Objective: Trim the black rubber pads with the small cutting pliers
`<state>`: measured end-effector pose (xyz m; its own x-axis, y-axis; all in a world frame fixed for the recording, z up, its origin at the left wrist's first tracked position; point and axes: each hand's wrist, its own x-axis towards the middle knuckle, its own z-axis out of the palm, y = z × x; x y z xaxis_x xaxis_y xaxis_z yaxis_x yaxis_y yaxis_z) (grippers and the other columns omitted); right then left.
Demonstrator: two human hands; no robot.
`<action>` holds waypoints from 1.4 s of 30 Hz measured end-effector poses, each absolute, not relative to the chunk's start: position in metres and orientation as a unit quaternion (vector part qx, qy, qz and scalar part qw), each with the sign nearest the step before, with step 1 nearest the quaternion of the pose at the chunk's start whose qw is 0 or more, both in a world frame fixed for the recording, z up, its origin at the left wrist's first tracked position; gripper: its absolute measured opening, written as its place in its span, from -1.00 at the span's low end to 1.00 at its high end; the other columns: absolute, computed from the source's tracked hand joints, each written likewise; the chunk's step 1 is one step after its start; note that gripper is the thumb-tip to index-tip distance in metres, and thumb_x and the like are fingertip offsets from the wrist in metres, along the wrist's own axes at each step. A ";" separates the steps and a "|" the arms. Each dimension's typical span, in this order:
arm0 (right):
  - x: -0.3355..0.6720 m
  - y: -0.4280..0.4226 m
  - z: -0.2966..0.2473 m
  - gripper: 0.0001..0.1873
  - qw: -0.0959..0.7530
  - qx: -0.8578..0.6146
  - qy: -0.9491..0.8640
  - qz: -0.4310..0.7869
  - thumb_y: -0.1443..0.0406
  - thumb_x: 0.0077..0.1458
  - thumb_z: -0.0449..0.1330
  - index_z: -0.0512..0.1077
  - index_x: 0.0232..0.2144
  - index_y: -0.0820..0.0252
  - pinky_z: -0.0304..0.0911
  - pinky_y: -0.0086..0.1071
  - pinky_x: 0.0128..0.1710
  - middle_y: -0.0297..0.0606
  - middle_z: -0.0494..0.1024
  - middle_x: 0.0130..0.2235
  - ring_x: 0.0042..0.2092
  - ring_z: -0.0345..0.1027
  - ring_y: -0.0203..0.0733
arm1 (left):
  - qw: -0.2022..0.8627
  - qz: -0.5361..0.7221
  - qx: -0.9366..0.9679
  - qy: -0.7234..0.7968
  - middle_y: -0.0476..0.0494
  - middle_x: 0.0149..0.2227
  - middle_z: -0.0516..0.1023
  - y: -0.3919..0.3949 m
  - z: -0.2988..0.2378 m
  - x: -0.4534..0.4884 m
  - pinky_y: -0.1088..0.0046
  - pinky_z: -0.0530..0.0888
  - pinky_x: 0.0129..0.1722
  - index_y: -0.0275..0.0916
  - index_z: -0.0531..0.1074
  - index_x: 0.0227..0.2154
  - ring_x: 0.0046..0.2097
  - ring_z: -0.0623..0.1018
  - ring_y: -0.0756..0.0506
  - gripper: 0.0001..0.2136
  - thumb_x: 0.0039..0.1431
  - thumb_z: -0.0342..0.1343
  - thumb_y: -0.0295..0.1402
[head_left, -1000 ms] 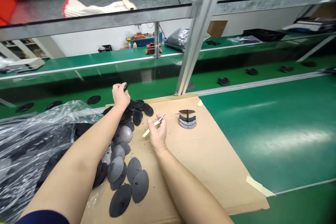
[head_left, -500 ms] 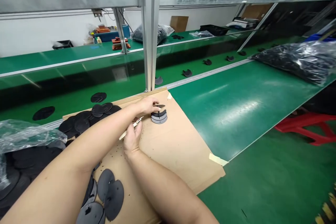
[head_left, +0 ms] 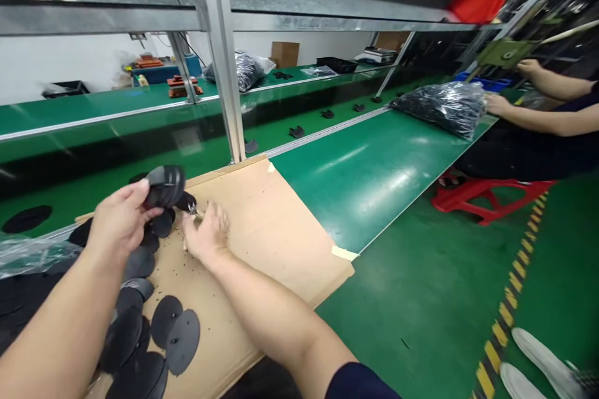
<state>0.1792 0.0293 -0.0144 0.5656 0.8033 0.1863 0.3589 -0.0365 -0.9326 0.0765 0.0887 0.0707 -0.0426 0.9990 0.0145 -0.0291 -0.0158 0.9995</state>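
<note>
The left hand (head_left: pixel 121 215) is held raised toward nine o'clock of the view, its forearm slanted in from eight, and a blurred black piece (head_left: pixel 165 187) with curved layers is pinched between thumb and fingers above the cardboard sheet (head_left: pixel 266 237). The right hand (head_left: pixel 206 230) is placed just beside it, toward eight o'clock, its forearm brought in from six; its fingers are curled around a small metal-tipped tool (head_left: pixel 193 207), whose tip is pointed toward the black piece, though whether the two touch cannot be told. Loose black oval discs (head_left: pixel 182 343) are spread overlapping on the sheet, from seven to nine o'clock. Between eight and nine, dark pieces (head_left: pixel 21 305) are heaped beneath the clear film of a plastic bag (head_left: pixel 32 255). At two o'clock, a clear bag (head_left: pixel 440 106) filled with dark contents is laid on the green table (head_left: pixel 355 162), and a co-worker's hand (head_left: pixel 496 103) is seen at its edge. Another filled bag (head_left: pixel 246 68) is set at eleven, and a black tray (head_left: pixel 337 65) at one, its contents indistinct.
</note>
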 end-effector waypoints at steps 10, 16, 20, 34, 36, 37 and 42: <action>0.157 0.025 -0.015 -0.74 0.606 -0.354 -0.515 0.492 0.15 -0.06 0.27 0.49 -0.32 0.16 0.35 -0.29 -0.16 -0.32 0.55 -0.34 -0.28 0.42 -0.19 | 0.631 0.546 0.324 0.446 -0.14 -0.40 0.54 0.009 0.001 0.028 0.48 0.46 -0.49 -0.33 0.49 -0.33 -0.44 0.50 -0.01 -0.57 -0.20 0.36 -0.12; 0.156 0.018 -0.021 -0.76 0.624 -0.500 -0.476 0.366 0.20 -0.09 0.27 0.46 -0.35 0.21 0.33 -0.37 -0.38 -0.31 0.52 -0.43 -0.44 0.34 -0.26 | 0.494 0.591 0.496 0.402 -0.32 0.16 0.31 -0.008 -0.003 0.025 0.24 0.41 0.04 -0.18 0.40 0.04 0.11 0.41 -0.25 -0.27 -0.30 0.43 -0.20; 0.156 0.015 -0.018 -0.76 0.606 -0.512 -0.507 0.335 0.14 -0.03 0.24 0.45 -0.38 0.21 0.32 -0.38 -0.44 -0.30 0.49 -0.46 -0.49 0.31 -0.29 | 0.464 0.560 0.562 0.394 -0.31 0.16 0.33 -0.012 -0.002 0.025 0.20 0.23 0.21 -0.18 0.47 0.00 0.21 0.29 -0.32 -0.28 -0.39 0.47 -0.31; 0.150 0.009 -0.004 -0.59 0.576 -0.427 -0.470 0.515 0.05 0.04 0.25 0.36 -0.15 0.16 0.38 -0.40 -0.49 -0.23 0.56 -0.30 -0.35 0.49 -0.18 | 0.638 0.583 0.313 0.394 -0.24 -0.34 0.59 0.001 -0.003 0.021 0.33 0.54 -0.34 -0.35 0.45 -0.16 -0.31 0.59 -0.13 -0.55 0.02 0.21 -0.06; 0.152 0.010 -0.005 -0.56 0.569 -0.406 -0.467 0.541 0.05 0.04 0.25 0.36 -0.09 0.14 0.44 -0.32 -0.38 -0.20 0.54 -0.16 -0.28 0.50 -0.15 | 0.639 0.586 0.311 0.390 -0.22 -0.33 0.59 0.002 -0.005 0.021 0.32 0.54 -0.32 -0.33 0.45 -0.15 -0.32 0.59 -0.12 -0.56 0.03 0.20 -0.07; 0.152 0.011 -0.006 -0.54 0.567 -0.396 -0.467 0.551 0.06 0.03 0.27 0.36 -0.07 0.13 0.45 -0.28 -0.31 -0.19 0.52 -0.11 -0.24 0.49 -0.13 | 0.638 0.587 0.311 0.389 -0.20 -0.33 0.59 0.003 -0.007 0.020 0.32 0.54 -0.31 -0.32 0.45 -0.15 -0.32 0.58 -0.11 -0.57 0.03 0.21 -0.08; 0.155 0.014 -0.013 -0.32 0.549 -0.360 -0.550 0.516 0.19 -0.15 0.42 0.32 0.05 0.09 0.37 -0.20 -0.02 -0.15 0.41 0.05 -0.04 0.41 -0.10 | 0.543 0.613 0.375 0.435 -0.13 -0.30 0.60 0.007 -0.014 0.018 0.38 0.49 -0.17 -0.29 0.52 -0.28 -0.25 0.57 -0.08 -0.67 -0.14 0.35 -0.26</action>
